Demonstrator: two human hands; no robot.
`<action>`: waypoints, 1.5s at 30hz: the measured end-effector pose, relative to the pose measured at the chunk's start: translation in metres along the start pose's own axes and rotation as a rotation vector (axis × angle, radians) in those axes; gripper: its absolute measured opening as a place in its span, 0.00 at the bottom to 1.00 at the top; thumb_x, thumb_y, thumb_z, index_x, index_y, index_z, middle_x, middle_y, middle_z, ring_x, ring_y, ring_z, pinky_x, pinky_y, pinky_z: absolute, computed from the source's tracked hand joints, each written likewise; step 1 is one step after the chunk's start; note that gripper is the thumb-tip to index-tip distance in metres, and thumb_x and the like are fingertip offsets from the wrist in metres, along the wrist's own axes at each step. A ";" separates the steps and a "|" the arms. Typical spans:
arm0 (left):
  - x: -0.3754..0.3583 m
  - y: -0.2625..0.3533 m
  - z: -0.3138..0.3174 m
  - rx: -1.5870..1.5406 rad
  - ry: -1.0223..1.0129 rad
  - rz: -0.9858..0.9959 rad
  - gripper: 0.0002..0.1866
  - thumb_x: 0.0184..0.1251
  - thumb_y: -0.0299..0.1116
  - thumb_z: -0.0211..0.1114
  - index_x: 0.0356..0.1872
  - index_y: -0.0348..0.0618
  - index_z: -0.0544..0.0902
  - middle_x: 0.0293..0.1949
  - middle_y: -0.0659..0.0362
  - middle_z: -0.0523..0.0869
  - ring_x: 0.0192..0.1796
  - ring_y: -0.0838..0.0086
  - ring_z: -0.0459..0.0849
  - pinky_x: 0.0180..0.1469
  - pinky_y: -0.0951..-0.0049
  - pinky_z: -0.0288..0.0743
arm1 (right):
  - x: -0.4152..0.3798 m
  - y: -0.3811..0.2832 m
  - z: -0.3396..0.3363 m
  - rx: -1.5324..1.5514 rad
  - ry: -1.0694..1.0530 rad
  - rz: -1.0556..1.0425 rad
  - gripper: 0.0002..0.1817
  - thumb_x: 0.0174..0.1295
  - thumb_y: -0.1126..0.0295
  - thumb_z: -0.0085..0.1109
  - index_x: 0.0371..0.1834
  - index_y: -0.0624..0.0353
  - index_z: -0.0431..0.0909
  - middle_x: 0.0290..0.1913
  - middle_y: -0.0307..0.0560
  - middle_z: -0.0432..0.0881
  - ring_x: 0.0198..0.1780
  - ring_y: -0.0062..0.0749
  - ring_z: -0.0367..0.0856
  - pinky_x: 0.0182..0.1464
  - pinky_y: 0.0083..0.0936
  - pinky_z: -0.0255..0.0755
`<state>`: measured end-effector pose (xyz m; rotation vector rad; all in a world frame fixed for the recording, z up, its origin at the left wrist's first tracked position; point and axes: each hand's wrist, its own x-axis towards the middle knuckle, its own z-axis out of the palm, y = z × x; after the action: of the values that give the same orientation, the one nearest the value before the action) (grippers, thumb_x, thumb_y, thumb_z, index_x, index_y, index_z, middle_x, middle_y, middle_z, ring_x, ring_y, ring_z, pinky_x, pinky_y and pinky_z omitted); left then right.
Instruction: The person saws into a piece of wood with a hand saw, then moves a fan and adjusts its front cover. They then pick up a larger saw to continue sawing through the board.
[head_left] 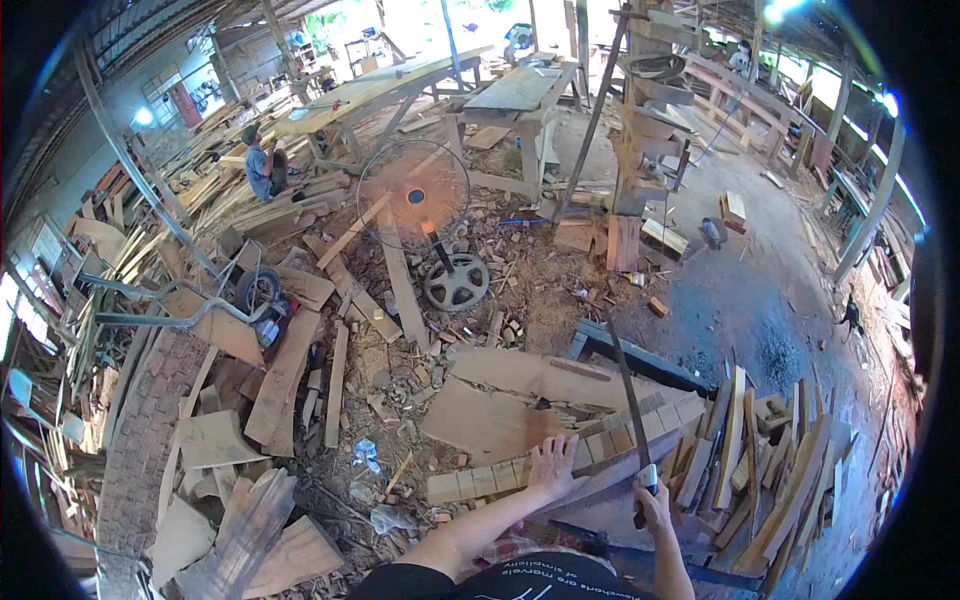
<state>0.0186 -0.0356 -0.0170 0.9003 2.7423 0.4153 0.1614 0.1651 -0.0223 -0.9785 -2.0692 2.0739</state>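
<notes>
at lower centre, the left hand (553, 467) lies fingers spread on the scored board (480, 481); the right hand (655, 508) grips the saw (628, 385). probably sawing, though blade contact is unclear; steady strokes are called for.

A woodworking workshop was shown by what was gathered under the roof (160, 32): wooden tables (515, 90) were set out, loose boards (285, 375) were heaped about, a long saw (629, 390) was held, and the floor (720, 270) was strewn with offcuts (657, 307).
</notes>
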 end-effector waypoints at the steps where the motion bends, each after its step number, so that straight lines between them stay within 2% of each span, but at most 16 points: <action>1: -0.001 0.001 -0.001 -0.009 0.014 -0.008 0.49 0.50 0.62 0.67 0.70 0.44 0.61 0.61 0.51 0.68 0.63 0.57 0.64 0.58 0.51 0.62 | 0.005 0.003 -0.007 -0.002 -0.008 -0.002 0.10 0.57 0.65 0.61 0.32 0.59 0.73 0.21 0.37 0.71 0.19 0.22 0.70 0.24 0.22 0.67; 6: -0.001 0.004 0.004 0.009 0.040 -0.045 0.51 0.47 0.67 0.67 0.68 0.46 0.63 0.62 0.51 0.67 0.63 0.56 0.64 0.59 0.52 0.61 | 0.033 0.030 -0.049 0.150 -0.247 0.215 0.11 0.62 0.63 0.60 0.33 0.59 0.73 0.22 0.39 0.73 0.20 0.24 0.71 0.25 0.24 0.69; 9: -0.011 0.009 0.004 0.055 0.154 -0.008 0.48 0.50 0.66 0.66 0.67 0.46 0.64 0.62 0.53 0.67 0.63 0.56 0.65 0.60 0.51 0.60 | 0.047 0.038 -0.062 0.387 -0.329 0.361 0.16 0.65 0.58 0.58 0.45 0.59 0.73 0.25 0.41 0.74 0.23 0.26 0.72 0.28 0.26 0.70; 11: -0.033 0.025 0.008 0.156 0.396 -0.088 0.40 0.54 0.56 0.68 0.65 0.48 0.67 0.59 0.54 0.71 0.60 0.58 0.67 0.58 0.51 0.61 | 0.047 0.029 -0.062 0.451 -0.408 0.397 0.18 0.66 0.56 0.57 0.46 0.59 0.73 0.25 0.42 0.73 0.23 0.27 0.72 0.29 0.27 0.71; 17: -0.133 0.037 0.039 -0.339 -0.006 0.004 0.13 0.63 0.42 0.62 0.42 0.46 0.82 0.38 0.50 0.81 0.43 0.54 0.81 0.46 0.55 0.73 | 0.050 0.017 -0.068 0.383 -0.378 0.433 0.18 0.67 0.56 0.56 0.41 0.62 0.71 0.26 0.44 0.77 0.25 0.31 0.79 0.29 0.29 0.75; 22: -0.203 0.011 0.113 -0.389 -0.388 -0.277 0.22 0.64 0.54 0.59 0.46 0.47 0.82 0.43 0.47 0.83 0.48 0.52 0.82 0.51 0.54 0.74 | 0.055 0.017 -0.080 0.231 -0.442 0.246 0.16 0.66 0.62 0.60 0.44 0.65 0.72 0.28 0.41 0.78 0.25 0.26 0.78 0.27 0.25 0.74; 26: -0.243 -0.045 0.214 -0.363 -0.840 -0.370 0.38 0.58 0.71 0.54 0.57 0.49 0.78 0.52 0.45 0.82 0.56 0.51 0.79 0.59 0.54 0.70 | 0.052 0.022 -0.090 -0.138 -0.300 -0.038 0.17 0.65 0.64 0.61 0.48 0.67 0.72 0.36 0.43 0.80 0.38 0.25 0.79 0.42 0.23 0.74; 28: -0.231 -0.038 0.178 -0.351 -0.841 -0.384 0.41 0.58 0.72 0.51 0.60 0.49 0.76 0.55 0.44 0.80 0.59 0.51 0.77 0.61 0.54 0.68 | 0.040 0.030 -0.093 -0.169 -0.099 -0.138 0.22 0.60 0.64 0.65 0.52 0.68 0.74 0.36 0.46 0.82 0.37 0.27 0.79 0.43 0.27 0.74; 32: -0.234 -0.067 0.181 -0.322 -0.831 -0.337 0.41 0.58 0.72 0.51 0.60 0.49 0.76 0.55 0.43 0.80 0.60 0.51 0.77 0.62 0.54 0.68 | -0.014 0.044 -0.102 -0.201 0.298 -0.312 0.14 0.58 0.71 0.63 0.46 0.62 0.77 0.37 0.47 0.80 0.38 0.35 0.81 0.42 0.29 0.76; 34: -0.230 -0.080 0.184 -0.314 -0.813 -0.316 0.41 0.58 0.72 0.50 0.61 0.49 0.76 0.56 0.43 0.80 0.60 0.50 0.76 0.62 0.54 0.68 | -0.059 0.069 -0.103 -0.203 0.199 -0.138 0.07 0.61 0.75 0.59 0.40 0.63 0.75 0.32 0.44 0.78 0.32 0.29 0.77 0.34 0.28 0.73; 36: -0.234 -0.089 0.188 -0.311 -0.805 -0.301 0.41 0.58 0.72 0.50 0.61 0.49 0.75 0.56 0.43 0.79 0.60 0.50 0.76 0.62 0.54 0.67 | -0.099 0.123 -0.098 -0.625 -0.196 -0.167 0.39 0.59 0.56 0.65 0.72 0.44 0.56 0.56 0.62 0.78 0.49 0.54 0.81 0.47 0.43 0.77; 37: -0.239 -0.096 0.195 -0.307 -0.804 -0.296 0.41 0.59 0.72 0.50 0.61 0.49 0.75 0.56 0.43 0.79 0.60 0.50 0.76 0.62 0.54 0.67 | -0.114 0.165 -0.068 -0.625 -0.197 -0.168 0.39 0.59 0.56 0.65 0.72 0.44 0.56 0.56 0.62 0.78 0.49 0.54 0.81 0.47 0.43 0.77; 38: -0.242 -0.101 0.194 -0.303 -0.805 -0.290 0.41 0.59 0.72 0.50 0.61 0.49 0.75 0.56 0.43 0.79 0.61 0.50 0.76 0.62 0.54 0.67 | -0.116 0.277 -0.060 0.142 -0.123 0.104 0.19 0.63 0.62 0.59 0.55 0.56 0.76 0.44 0.66 0.80 0.42 0.52 0.82 0.40 0.41 0.75; 40: -0.249 -0.108 0.204 -0.297 -0.810 -0.277 0.41 0.59 0.72 0.49 0.61 0.50 0.75 0.57 0.43 0.79 0.61 0.50 0.75 0.63 0.54 0.67 | -0.137 0.181 -0.027 -0.881 -0.144 -0.180 0.13 0.65 0.65 0.55 0.49 0.58 0.79 0.43 0.66 0.79 0.43 0.58 0.80 0.41 0.42 0.75; 44: -0.254 -0.126 0.217 -0.341 -0.733 -0.233 0.34 0.63 0.67 0.52 0.56 0.48 0.79 0.48 0.42 0.83 0.52 0.48 0.81 0.55 0.53 0.73 | -0.155 0.204 -0.018 -0.874 -0.179 0.011 0.17 0.62 0.61 0.57 0.49 0.58 0.79 0.47 0.67 0.78 0.47 0.56 0.79 0.46 0.42 0.73; 45: -0.249 -0.122 0.204 -0.301 -0.825 -0.265 0.38 0.61 0.68 0.51 0.56 0.44 0.78 0.54 0.43 0.81 0.58 0.50 0.79 0.59 0.53 0.71 | -0.152 0.211 -0.011 -0.864 -0.184 0.064 0.18 0.61 0.60 0.58 0.50 0.58 0.79 0.49 0.67 0.77 0.48 0.56 0.79 0.47 0.42 0.73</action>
<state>0.2090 -0.2402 -0.2180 0.4652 1.9336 0.3005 0.3699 0.0835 -0.1546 -0.9261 -3.1493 1.2752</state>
